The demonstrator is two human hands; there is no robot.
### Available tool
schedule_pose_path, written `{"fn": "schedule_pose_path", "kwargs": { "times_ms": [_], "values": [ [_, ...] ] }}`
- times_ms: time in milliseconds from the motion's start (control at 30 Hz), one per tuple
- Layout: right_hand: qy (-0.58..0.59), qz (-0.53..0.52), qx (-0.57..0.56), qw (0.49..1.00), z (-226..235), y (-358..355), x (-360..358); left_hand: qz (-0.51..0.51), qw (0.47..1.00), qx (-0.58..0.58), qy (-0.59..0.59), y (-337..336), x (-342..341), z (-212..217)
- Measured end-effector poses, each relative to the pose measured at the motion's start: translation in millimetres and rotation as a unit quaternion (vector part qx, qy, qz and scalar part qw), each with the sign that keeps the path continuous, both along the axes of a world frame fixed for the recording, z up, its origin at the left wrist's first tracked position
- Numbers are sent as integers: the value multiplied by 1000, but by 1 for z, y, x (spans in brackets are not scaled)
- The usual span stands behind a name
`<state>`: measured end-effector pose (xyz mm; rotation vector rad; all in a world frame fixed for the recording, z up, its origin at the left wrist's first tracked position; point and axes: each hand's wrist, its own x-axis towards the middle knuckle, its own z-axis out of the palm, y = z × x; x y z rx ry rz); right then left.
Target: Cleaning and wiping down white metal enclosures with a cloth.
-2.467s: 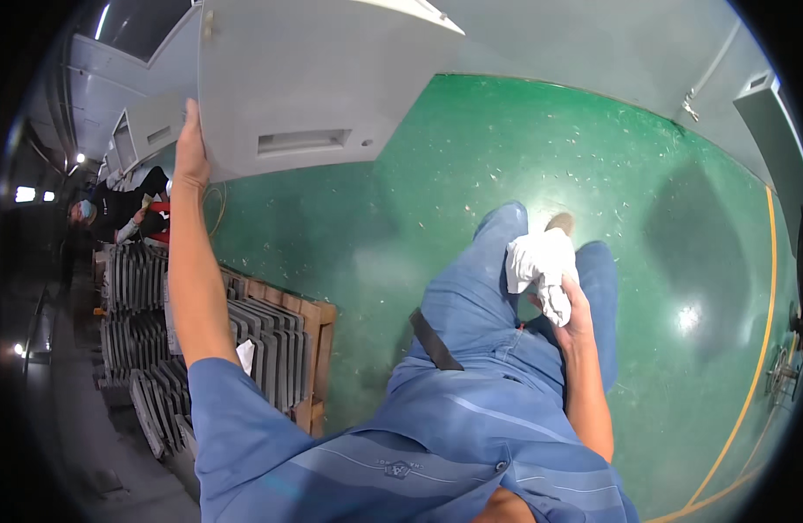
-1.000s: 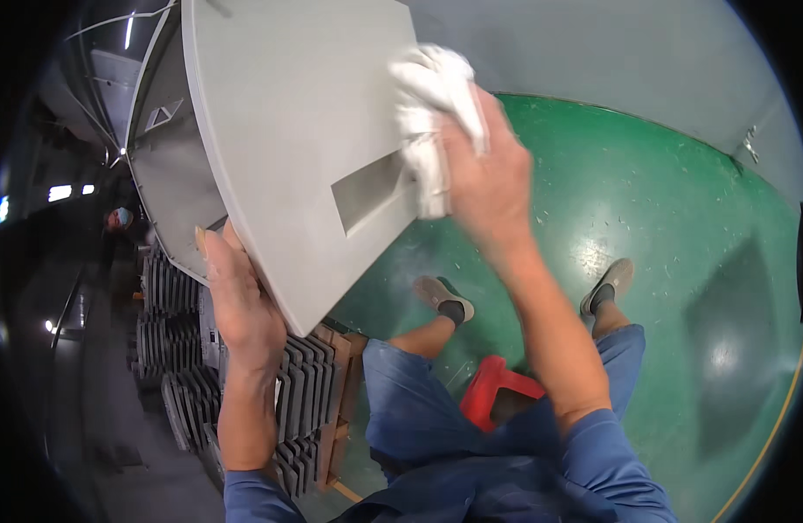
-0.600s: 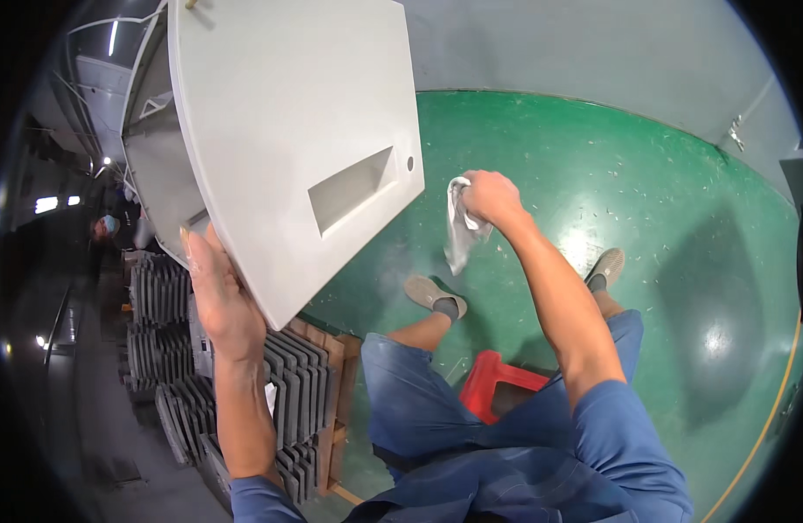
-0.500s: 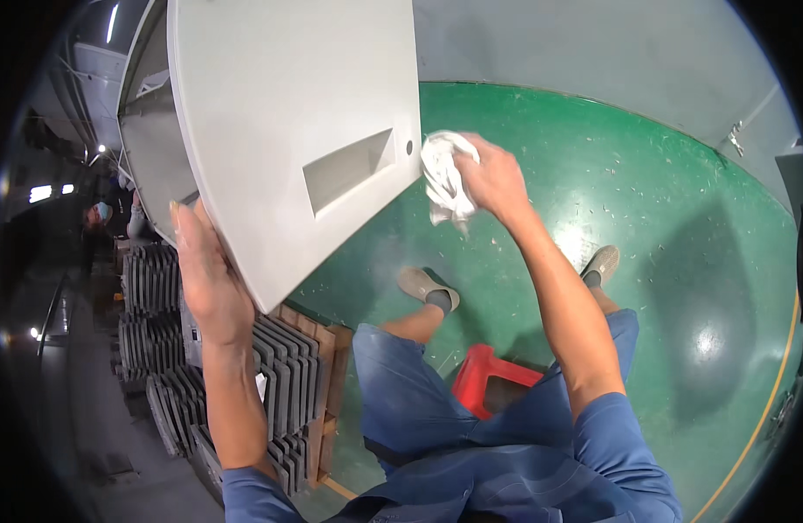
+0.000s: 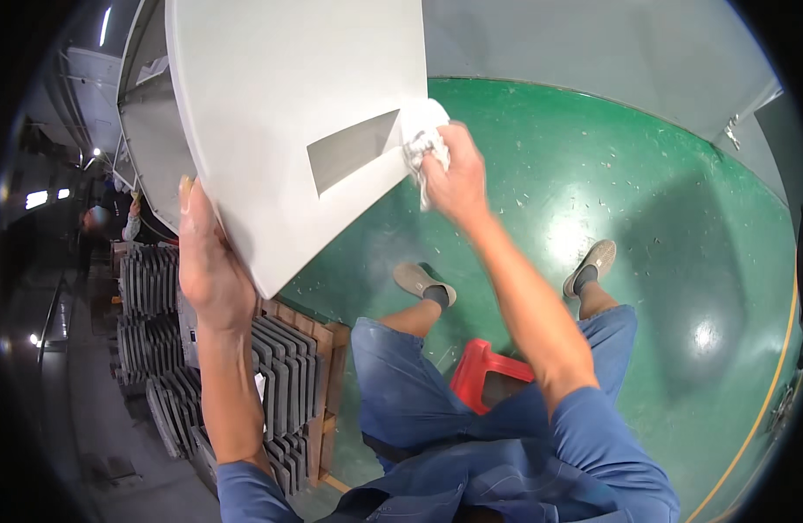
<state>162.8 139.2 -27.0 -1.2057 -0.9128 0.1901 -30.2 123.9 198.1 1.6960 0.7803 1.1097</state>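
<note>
A large off-white casing (image 5: 271, 78) with a recessed rectangular slot fills the upper left. My left hand (image 5: 214, 261) grips its left edge near the lower corner, one digit stretched upward along that edge; its other fingers are mostly hidden. In my right hand (image 5: 455, 170) is a bunched white cloth (image 5: 428, 118), pressed to the casing's right edge beside the slot. The round hole seen there earlier is covered by the cloth.
Stacks of dark grey ribbed plates (image 5: 284, 375) rest on a wooden pallet (image 5: 327, 366) at the left. Close by my legs is a red stool (image 5: 471, 375). A grey wall (image 5: 585, 44) bounds the green floor (image 5: 550, 174). At far left is another person (image 5: 114, 218).
My right hand has moved left with the cloth, from beside the casing onto its right edge. My left hand stays at the casing's left edge, and the casing has shifted slightly upward.
</note>
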Motion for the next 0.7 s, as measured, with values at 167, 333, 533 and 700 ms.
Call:
{"fn": "schedule_pose_path", "kwargs": {
  "times_ms": [167,333,533,700],
  "values": [
    [-149,378,121,906,55,-71,-87,55,998,0,-17,22,10,3],
    [229,238,-43,943,57,-65,-34,50,997,-39,-36,24,0,12],
    [340,164,-111,919,32,45,12,18,997,-74,-24,18,-11,17],
    [202,73,-11,977,70,70,-44,-23,998,-55,-20,21,-23,18]
  ]
}}
